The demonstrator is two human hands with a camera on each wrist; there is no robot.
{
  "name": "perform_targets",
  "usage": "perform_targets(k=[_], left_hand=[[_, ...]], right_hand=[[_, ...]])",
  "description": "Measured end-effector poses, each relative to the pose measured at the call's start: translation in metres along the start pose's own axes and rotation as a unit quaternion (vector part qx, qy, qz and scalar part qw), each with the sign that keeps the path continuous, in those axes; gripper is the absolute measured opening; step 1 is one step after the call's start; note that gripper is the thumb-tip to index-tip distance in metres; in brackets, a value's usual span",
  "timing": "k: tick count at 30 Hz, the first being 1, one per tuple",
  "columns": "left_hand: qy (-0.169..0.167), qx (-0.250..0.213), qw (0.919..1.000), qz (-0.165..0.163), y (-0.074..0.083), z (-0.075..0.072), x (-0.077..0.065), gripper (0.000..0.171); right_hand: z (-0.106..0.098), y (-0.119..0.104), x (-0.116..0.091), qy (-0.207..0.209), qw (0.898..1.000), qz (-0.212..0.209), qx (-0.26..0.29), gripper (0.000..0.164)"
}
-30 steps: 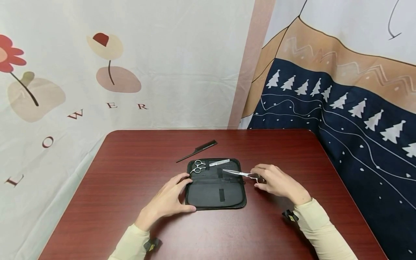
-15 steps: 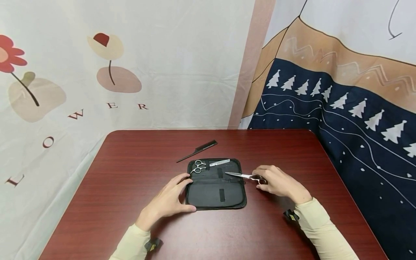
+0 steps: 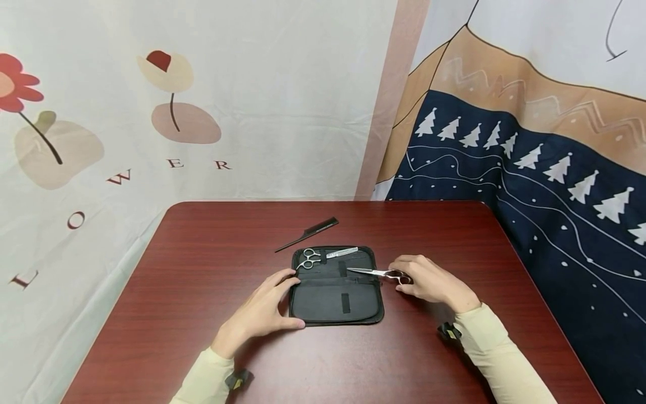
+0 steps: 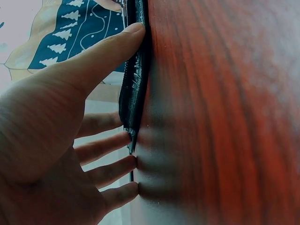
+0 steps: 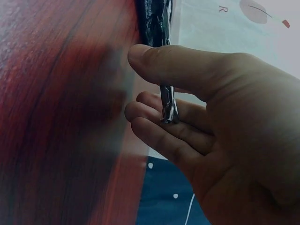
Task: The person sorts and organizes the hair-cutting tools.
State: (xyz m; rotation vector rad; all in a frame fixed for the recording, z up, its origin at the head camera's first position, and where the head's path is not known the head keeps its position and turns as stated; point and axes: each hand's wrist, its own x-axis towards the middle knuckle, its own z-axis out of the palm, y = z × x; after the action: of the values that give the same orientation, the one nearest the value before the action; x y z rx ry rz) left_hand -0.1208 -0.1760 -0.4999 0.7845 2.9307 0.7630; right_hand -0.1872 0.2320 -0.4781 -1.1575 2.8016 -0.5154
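A black zip case (image 3: 333, 303) lies spread out on the table, with thinning scissors (image 3: 340, 253) tucked under a strap in its upper part. My left hand (image 3: 262, 308) rests at the case's left side, thumb at the near corner and fingertips along the left edge; in the left wrist view the thumb (image 4: 133, 30) touches the case's rim and the fingers are spread. My right hand (image 3: 431, 282) grips a second pair of scissors (image 3: 370, 271) by the finger rings, blades pointing left over the case near an unfilled strap (image 3: 342, 269). The right wrist view shows the handle end (image 5: 168, 110) between thumb and fingers.
Beyond the case lies a black tail comb (image 3: 315, 229). The reddish-brown table (image 3: 212, 264) ends at a pale cloth (image 3: 282, 112) behind and a dark blue printed cloth (image 3: 555, 224) on the right.
The right hand drew the scissors slightly right, then moved them slightly back left over the case. The left hand and the case have stayed in place.
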Motion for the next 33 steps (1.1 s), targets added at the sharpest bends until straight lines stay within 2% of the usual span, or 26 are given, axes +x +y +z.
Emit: perform_targets(k=[6, 23, 33], left_hand=[[-0.002, 0.001, 1.0, -0.003, 0.0, 0.0, 0.0, 0.097], [-0.003, -0.001, 1.0, -0.005, 0.001, 0.0, 0.001, 0.097], [0.003, -0.002, 1.0, -0.008, 0.002, 0.0, 0.0, 0.096]], right_hand=[[0.0, 0.0, 0.007, -0.009, 1.0, -0.003, 0.006, 0.033], [0.003, -0.005, 0.028, 0.0, 0.999, -0.049, -0.018, 0.034], [0.004, -0.005, 0.035, 0.013, 0.999, -0.027, -0.023, 0.038]])
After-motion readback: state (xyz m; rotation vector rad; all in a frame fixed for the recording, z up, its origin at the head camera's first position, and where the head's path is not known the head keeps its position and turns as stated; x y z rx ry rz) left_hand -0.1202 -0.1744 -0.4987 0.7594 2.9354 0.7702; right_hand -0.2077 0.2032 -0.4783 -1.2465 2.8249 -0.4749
